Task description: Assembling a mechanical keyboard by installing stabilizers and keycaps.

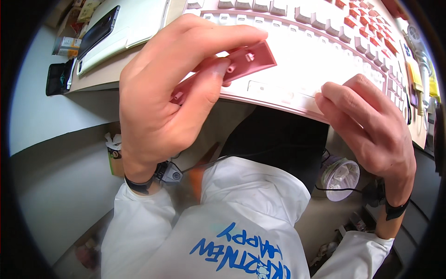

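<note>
My left hand (160, 88) holds a long pink spacebar keycap (251, 61) between thumb and fingers. Its hollow underside, with small stems inside, faces up. Behind it lies a keyboard (274, 105) with a pink case and a bright, washed-out middle where keycaps are off. Grey keycaps (320, 21) stand on its far and right parts. Over the keyboard's near edge, right of the bare spacebar slot (267, 88), my right hand (371, 121) has its fingertips pressed together. Whatever they pinch, if anything, is hidden.
Several red keycaps (367, 23) lie at the far right. A black phone (100, 30) rests on a white flat case (127, 35) at the far left. Below the desk stand a lined waste bin (341, 180) and a box with tissues (115, 160). A cable (260, 152) runs between my wrists.
</note>
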Available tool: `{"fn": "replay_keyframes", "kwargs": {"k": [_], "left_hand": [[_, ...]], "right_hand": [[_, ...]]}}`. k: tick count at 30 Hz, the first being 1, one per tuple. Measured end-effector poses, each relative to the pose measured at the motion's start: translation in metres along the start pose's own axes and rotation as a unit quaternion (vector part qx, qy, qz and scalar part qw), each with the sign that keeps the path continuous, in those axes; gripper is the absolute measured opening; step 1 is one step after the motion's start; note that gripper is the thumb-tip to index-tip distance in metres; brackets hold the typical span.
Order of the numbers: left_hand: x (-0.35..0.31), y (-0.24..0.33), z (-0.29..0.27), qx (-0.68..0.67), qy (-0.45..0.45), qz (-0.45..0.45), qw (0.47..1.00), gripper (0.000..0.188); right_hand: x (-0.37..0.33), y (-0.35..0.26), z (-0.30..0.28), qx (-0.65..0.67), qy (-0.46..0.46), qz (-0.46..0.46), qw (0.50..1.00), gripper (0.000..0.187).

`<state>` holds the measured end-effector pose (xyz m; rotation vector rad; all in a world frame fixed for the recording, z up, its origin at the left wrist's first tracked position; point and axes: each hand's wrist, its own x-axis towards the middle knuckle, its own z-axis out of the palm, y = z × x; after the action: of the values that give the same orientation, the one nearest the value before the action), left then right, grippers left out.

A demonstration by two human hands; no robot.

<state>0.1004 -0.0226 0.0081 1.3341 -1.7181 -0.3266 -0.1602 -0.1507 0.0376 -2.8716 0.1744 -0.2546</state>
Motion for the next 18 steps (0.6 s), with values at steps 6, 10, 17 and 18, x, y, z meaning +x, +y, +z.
{"fn": "replay_keyframes", "kwargs": {"k": [6,10,17,18], "left_hand": [[0.002,0.008,0.008,-0.013,-0.009,-0.061,0.998,0.04],[0.021,0.013,0.002,0.01,-0.053,-0.024,0.998,0.042],[0.051,0.008,0.013,0.056,-0.125,0.072,0.988,0.044],[0.053,0.007,0.015,0.049,-0.126,0.075,0.988,0.043]], "right_hand": [[-0.01,0.007,0.014,-0.01,0.037,-0.021,0.999,0.037],[-0.007,0.006,0.02,-0.005,0.116,-0.018,0.993,0.025],[-0.007,0.002,0.034,0.046,0.183,0.09,0.978,0.027],[-0.008,0.002,0.035,0.044,0.188,0.096,0.976,0.028]]}}
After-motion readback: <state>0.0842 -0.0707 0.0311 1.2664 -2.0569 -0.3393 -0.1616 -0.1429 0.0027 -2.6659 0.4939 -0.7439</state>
